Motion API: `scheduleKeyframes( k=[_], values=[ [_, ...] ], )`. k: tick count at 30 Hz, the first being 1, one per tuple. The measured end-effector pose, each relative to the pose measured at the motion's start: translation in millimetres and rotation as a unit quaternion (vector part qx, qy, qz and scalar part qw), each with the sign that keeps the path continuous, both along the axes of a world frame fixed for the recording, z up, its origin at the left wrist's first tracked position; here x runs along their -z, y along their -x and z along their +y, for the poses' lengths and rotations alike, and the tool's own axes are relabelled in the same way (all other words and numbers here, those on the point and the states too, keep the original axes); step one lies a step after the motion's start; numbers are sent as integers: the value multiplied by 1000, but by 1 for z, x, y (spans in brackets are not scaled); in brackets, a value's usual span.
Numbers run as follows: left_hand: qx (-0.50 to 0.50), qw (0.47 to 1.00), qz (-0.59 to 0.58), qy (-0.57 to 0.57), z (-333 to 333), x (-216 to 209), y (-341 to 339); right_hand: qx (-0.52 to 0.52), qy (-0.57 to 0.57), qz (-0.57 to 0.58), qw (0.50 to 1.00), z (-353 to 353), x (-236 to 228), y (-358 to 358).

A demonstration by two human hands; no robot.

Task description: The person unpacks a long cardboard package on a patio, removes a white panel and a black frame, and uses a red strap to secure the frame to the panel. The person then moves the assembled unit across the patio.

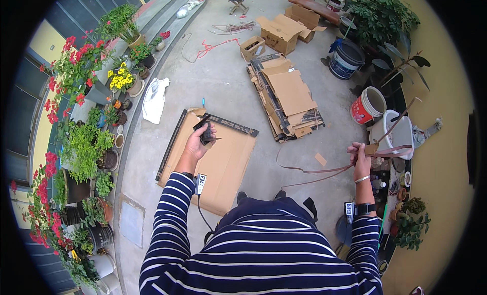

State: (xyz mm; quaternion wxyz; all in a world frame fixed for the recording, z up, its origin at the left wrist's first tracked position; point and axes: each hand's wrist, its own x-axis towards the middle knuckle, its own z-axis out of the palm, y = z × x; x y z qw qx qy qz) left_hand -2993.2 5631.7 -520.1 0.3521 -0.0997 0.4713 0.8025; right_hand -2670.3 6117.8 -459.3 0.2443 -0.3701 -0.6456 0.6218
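Observation:
My left hand is closed around a black angular object with thin pointed ends; its exact kind is unclear. It is held above a flat sheet of brown cardboard with black tape along its edges. On the right, my right hand grips a long thin brown strap. One stretch of the strap trails in a loop over the concrete toward my feet, and another part extends past the hand near a white tub.
Flattened cardboard lies stacked ahead, with open boxes beyond. Buckets and plants line the right wall. Potted flowers edge the left step, near a white bag. Red cord lies farther off.

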Motion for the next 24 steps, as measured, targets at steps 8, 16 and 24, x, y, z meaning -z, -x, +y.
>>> scheduleKeyframes(
  k=[8, 16, 24],
  values=[
    [14, 1000, -7, -17, 34, -26, -21, -44, -109, -136, 984, 56, 54, -5],
    [-3, 998, 63, 28, -9, -57, -22, -133, -438, -299, 838, 73, 70, 40],
    [-98, 987, 47, 117, -127, -66, -15, -194, -381, -507, 748, 42, 127, 48]
  ],
)
